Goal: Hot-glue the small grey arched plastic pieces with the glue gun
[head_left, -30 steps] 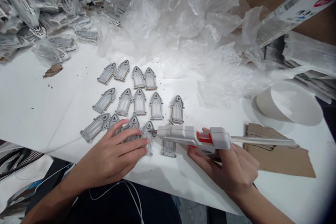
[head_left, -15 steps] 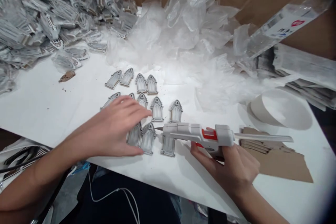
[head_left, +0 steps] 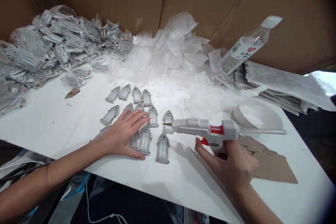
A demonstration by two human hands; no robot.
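My right hand grips a white-and-grey hot glue gun with a red trigger. A glue stick sticks out of its back. Its nozzle points left, over or beside a small grey arched window-shaped piece. Another such piece lies just below. My left hand lies palm down with its fingers apart over several similar pieces, partly hiding them. The fingers are beside or on an arched piece; whether they press on it I cannot tell. More arched pieces form rows behind.
Bagged grey pieces are heaped at the back left. Clear plastic bags pile up at the back middle. A plastic bottle leans there. On the right are a white bowl, torn cardboard and a stack of flat sheets.
The view has tilted up. The glue gun's nozzle has moved away from the piece by my left hand, toward the right-hand pieces. My left hand has settled lower over the pieces.
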